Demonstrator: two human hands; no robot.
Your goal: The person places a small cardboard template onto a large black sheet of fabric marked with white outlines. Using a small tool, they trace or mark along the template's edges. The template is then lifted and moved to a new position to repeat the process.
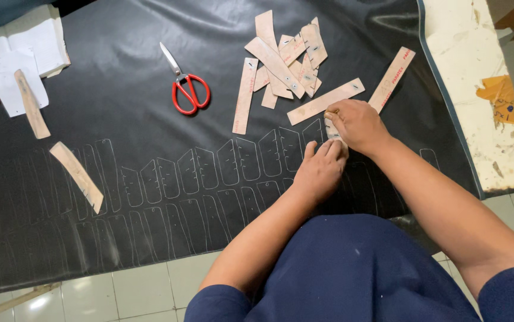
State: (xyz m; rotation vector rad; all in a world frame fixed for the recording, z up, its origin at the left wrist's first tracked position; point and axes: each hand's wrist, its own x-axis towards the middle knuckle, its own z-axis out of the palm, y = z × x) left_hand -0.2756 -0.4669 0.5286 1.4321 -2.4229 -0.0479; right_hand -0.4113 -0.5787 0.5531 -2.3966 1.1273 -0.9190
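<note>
A black sheet [149, 119] marked with pale outlines is covering the frame. Cardboard templates [286, 65] are lying upper centre, red scissors [190, 92] left of them. The left hand [319, 173] is pressing a small template [333, 132] flat, centre right; the right hand [358, 124] is pinching something I cannot tell.

A chipped white tabletop [483, 101] stands over a pale tiled floor [143, 289] that reflects soft light.

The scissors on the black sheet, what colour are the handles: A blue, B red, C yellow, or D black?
B: the scissors have red loop handles and bare metal blades, lying on the black sheet left of the pile of cardboard templates.
</note>
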